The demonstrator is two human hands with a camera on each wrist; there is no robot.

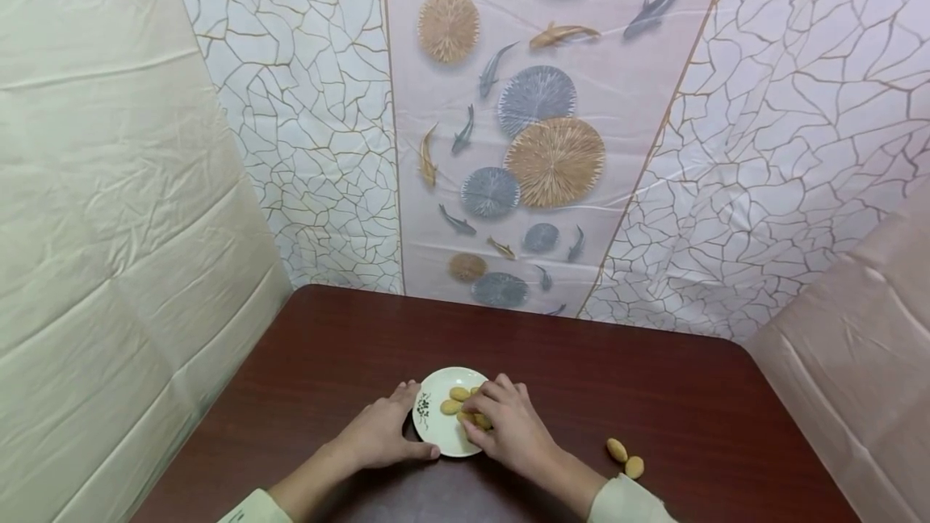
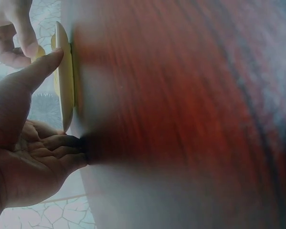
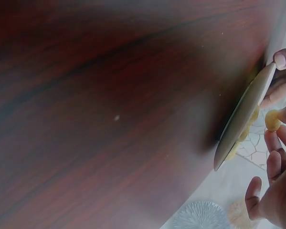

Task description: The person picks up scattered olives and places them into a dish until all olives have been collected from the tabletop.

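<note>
A small white plate [image 1: 434, 434] with a dark floral mark lies on the table and bears several yellow oval nut-like pieces [image 1: 450, 407]. My left hand [image 1: 381, 430] holds the plate by its left side, thumb at the near rim and fingers around the far left edge. Over the plate's right part, my right hand [image 1: 512, 426] pinches one yellow oval piece [image 3: 272, 120] between thumb and fingertips, seen in the right wrist view just above the plate. From the head, the right fingers partly cover the pieces below them.
Two more yellow oval pieces [image 1: 616, 449] lie together on the dark reddish-brown table [image 1: 349, 345], right of the right forearm. A patterned cloth [image 1: 501, 184] with fish and round motifs hangs behind the table. Pale cloth walls [image 1: 109, 224] stand at both sides.
</note>
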